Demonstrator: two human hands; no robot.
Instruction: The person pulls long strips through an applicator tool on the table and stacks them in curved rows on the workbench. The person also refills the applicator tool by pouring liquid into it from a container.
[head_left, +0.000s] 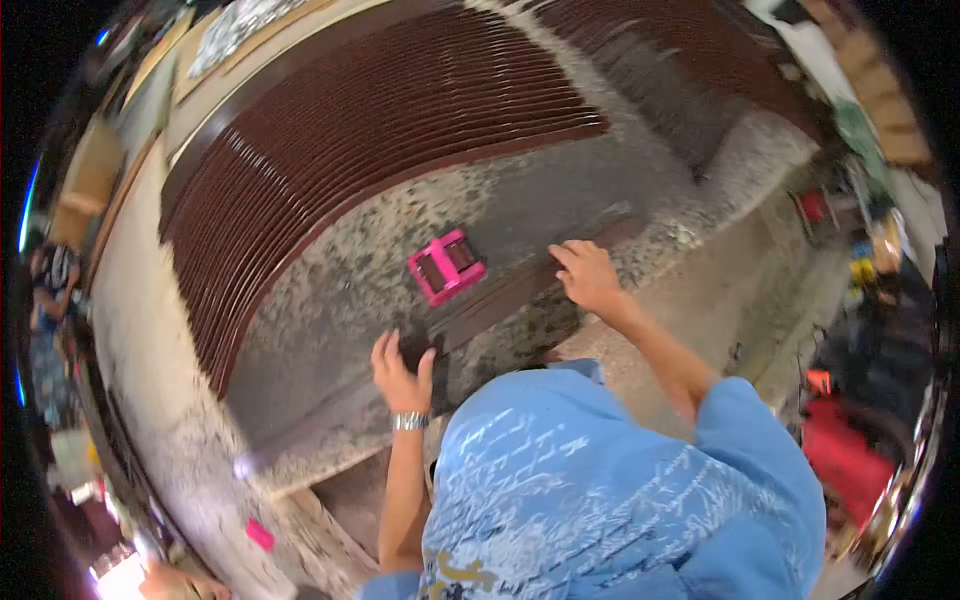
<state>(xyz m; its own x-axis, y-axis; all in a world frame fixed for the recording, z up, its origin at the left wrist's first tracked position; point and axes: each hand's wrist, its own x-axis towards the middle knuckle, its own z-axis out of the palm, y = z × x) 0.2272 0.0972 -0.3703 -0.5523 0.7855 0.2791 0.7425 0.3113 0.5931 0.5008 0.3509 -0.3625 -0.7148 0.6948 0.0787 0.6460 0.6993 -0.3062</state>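
Note:
My left hand, with a metal-banded watch at its wrist, hovers at the table's near side. Its thumb and fingers are apart and hold nothing. Farther right, my right hand has its fingers stretched out over the table edge, also with nothing visible in it. Thin dark brown strips lie along the near edge between both hands; whether the fingertips touch them I cannot tell. Beyond the hands sits a bright pink frame with dark brown showing through its openings.
Many long dark brown strips lie in curved rows across the speckled table. Another dark batch covers the far right. A pink piece rests at lower left. A person is at far left; red and black items stand right.

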